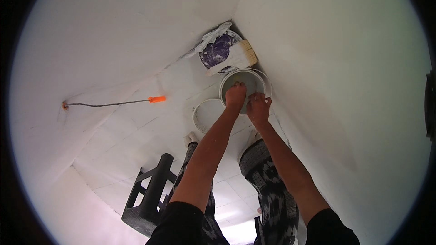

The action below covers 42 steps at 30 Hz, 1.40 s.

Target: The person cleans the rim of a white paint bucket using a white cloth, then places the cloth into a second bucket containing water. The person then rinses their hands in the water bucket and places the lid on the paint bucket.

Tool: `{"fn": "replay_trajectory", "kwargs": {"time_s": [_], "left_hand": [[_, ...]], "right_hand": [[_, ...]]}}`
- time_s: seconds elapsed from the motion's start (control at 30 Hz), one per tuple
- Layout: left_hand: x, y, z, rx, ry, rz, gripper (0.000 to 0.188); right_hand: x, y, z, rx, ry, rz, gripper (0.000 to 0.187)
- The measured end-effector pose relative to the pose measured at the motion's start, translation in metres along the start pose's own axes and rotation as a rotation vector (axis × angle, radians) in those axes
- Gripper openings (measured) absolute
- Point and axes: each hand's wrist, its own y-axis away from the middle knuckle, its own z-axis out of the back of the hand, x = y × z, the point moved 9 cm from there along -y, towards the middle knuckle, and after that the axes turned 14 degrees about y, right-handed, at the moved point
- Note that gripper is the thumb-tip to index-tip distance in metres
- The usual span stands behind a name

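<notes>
Head view: white tiled floor meeting white walls in a corner at 12 o'clock, black stool at 7. Left hand fisted inside bucket near centre, right hand clamped on its rim; lid just left, brush across purple tub above, roller at 9.

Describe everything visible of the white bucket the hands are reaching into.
The white bucket is round, open-topped and looks like plastic, its inside greyish. It stands upright on the white tiled floor near the room corner, close to the right wall. The left hand reaches into its mouth as a closed fist; the right hand rests at its near rim. A white lid lies beside it.
</notes>
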Motion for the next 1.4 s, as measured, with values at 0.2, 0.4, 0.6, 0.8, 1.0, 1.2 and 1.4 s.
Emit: {"fn": "replay_trajectory", "kwargs": {"time_s": [0.2,0.4,0.6,0.8,1.0,1.2,1.4], "left_hand": [[0.006,-0.015,-0.032,0.046,-0.046,0.021,0.013],[0.025,-0.012,-0.053,0.099,-0.014,0.07,0.016],[0.035,-0.008,-0.043,0.022,0.096,0.157,0.015],[0.032,0.003,0.008,-0.085,0.402,0.179,0.012],[0.014,0.047,0.067,-0.133,0.806,0.194,0.006],[0.011,0.099,0.119,-0.075,1.168,0.406,0.009],[0.033,0.142,0.16,-0.082,1.306,0.461,0.014]], "right_hand": [[0.001,0.0,-0.002,-0.123,-0.074,0.029,0.022],[0.003,0.0,0.001,-0.091,-0.019,0.034,0.021],[0.002,0.0,0.002,-0.036,0.023,0.02,0.018],[0.001,0.017,0.021,-0.105,-0.114,-0.047,0.02],[-0.007,0.043,0.063,-0.185,-0.423,-0.256,0.031],[0.0,0.064,0.106,-0.261,-0.515,-0.3,0.031],[0.02,0.078,0.102,-0.074,-0.588,-0.285,0.034]]}}
